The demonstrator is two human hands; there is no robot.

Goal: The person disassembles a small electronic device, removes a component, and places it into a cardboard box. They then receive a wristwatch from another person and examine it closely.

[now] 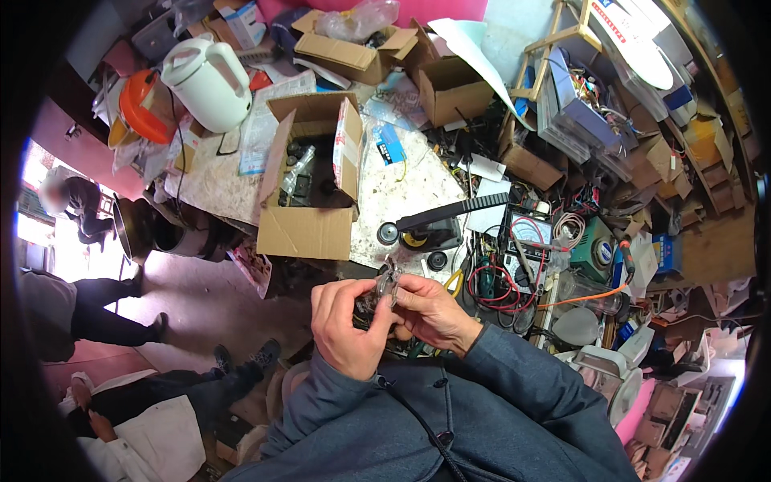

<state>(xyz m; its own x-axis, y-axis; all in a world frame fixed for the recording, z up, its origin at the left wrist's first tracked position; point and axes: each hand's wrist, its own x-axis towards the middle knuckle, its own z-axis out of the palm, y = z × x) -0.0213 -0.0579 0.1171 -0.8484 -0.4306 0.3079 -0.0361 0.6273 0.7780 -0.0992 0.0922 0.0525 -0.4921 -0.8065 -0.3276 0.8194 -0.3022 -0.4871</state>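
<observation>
Crowded with tools, cartons and loose parts, a stained pale workbench (430, 173) spreads out before the person. Nearest, at its front edge, the left hand (345, 329) and right hand (434, 313) meet, both pinching a small metallic part (389, 283) between thumbs and fingers; its exact shape is hard to make out, being small and partly covered by the fingertips. It is held up in front of the chest, between the two hands.

Just beyond lie two round black pieces (388, 233), one on either side of a dark housing, with a ribbed black strip (454, 210) reaching out to the right. Left of these stands an open cardboard box (305, 233) with dark parts inside. To the right, red leads (514, 299) loop near a meter (526, 241), and a green device (592, 245) sits past them. Farther back are a white kettle (205, 84), an orange object (144, 106) beside it, and another open carton (345, 55) topped with clear plastic, near the pink wall (450, 9).
</observation>
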